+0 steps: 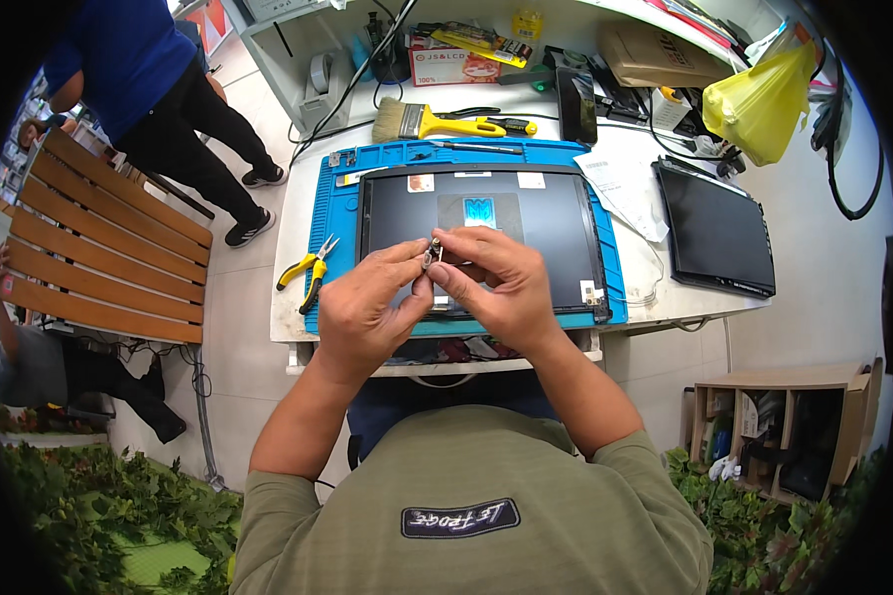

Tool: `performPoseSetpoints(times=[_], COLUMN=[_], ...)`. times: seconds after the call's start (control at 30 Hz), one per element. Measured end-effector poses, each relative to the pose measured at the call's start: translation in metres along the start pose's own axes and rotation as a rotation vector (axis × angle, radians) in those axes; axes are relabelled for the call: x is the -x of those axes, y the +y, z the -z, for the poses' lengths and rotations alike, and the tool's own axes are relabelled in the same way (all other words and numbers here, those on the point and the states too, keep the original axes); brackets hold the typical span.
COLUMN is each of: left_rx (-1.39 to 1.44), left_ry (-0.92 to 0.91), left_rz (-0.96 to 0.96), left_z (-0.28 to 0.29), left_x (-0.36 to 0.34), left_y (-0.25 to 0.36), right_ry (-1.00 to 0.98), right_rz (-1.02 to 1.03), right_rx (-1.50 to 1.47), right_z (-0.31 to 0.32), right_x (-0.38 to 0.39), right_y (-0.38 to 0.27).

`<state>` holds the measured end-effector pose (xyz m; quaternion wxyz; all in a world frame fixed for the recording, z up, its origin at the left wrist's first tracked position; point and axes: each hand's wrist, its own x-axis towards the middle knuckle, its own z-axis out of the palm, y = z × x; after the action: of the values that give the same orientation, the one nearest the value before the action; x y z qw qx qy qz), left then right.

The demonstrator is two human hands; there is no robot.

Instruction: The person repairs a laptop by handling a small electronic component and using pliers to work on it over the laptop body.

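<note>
My left hand [367, 309] and my right hand [506, 297] meet over a dark laptop screen panel [556, 233]. Between their fingertips they pinch a small metal part [433, 255], which looks like a hinge; its finer shape is too small to make out. The panel lies flat on a blue repair mat [319, 213], with a dark frame round its edges and a bright blue patch [479, 211] at its middle. My hands cover part of its lower left. Left of the mat's edge rest yellow-and-black pliers [310, 273], jaws apart.
Behind the mat lies a yellow-handled brush [422, 122] beside a black phone-like slab [576, 106]. On the right are a paper sheet [620, 188] and another dark screen [716, 228]. A yellow bag [759, 104] hangs above. A person in blue [134, 64] stands beyond the desk's left side.
</note>
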<state>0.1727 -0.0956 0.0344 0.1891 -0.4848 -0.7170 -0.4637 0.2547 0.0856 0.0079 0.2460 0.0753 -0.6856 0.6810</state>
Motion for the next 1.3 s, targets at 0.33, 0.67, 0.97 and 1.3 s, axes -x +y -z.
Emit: performPoseSetpoints(times=[0.33, 0.67, 0.97, 1.3], left_rx=[-0.019, 0.961, 0.753, 0.688], left_ry=[-0.008, -0.098, -0.207, -0.199], left_rz=[0.017, 0.585, 0.769, 0.621], left_z=[-0.001, 0.017, 0.021, 0.007], left_x=[0.004, 0.01, 0.006, 0.012], left_y=[0.001, -0.017, -0.016, -0.006], right_ry=[-0.018, -0.281, -0.378, -0.401], right_rz=[0.25, -0.409, -0.505, -0.512], right_rx=[0.501, -0.413, -0.697, -0.661], right_z=[-0.01, 0.017, 0.035, 0.029], right_x=[0.003, -0.012, -0.007, -0.009], right_y=[-0.003, -0.025, 0.004, 0.004])
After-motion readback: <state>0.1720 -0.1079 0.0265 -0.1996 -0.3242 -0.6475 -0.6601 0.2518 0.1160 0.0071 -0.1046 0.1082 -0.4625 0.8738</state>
